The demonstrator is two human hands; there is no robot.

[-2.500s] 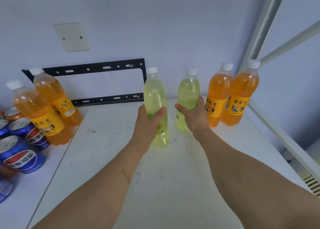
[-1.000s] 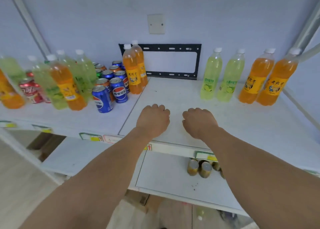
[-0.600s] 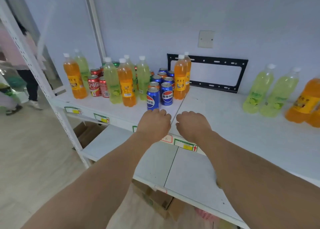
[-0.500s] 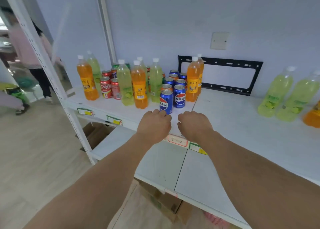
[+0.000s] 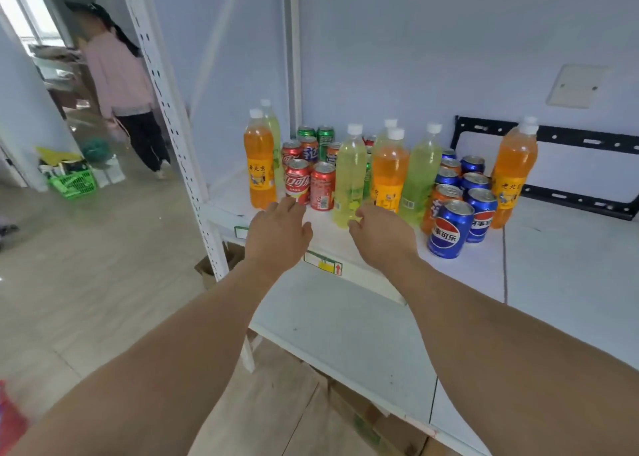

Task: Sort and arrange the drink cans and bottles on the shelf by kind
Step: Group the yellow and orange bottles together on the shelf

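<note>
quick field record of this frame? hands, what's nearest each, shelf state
left hand: open, holds nothing
right hand: open, holds nothing
nearest left: red cans
nearest right: front lime bottle
shelf: orange bottles, lime bottles, blue cans and green cans standing mixed
sorted: not yet

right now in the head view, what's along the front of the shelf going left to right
leftmost orange plastic bottle → two red cola cans → yellow-green plastic bottle → orange bottle with yellow label → front blue pepsi can → rightmost orange bottle
</note>
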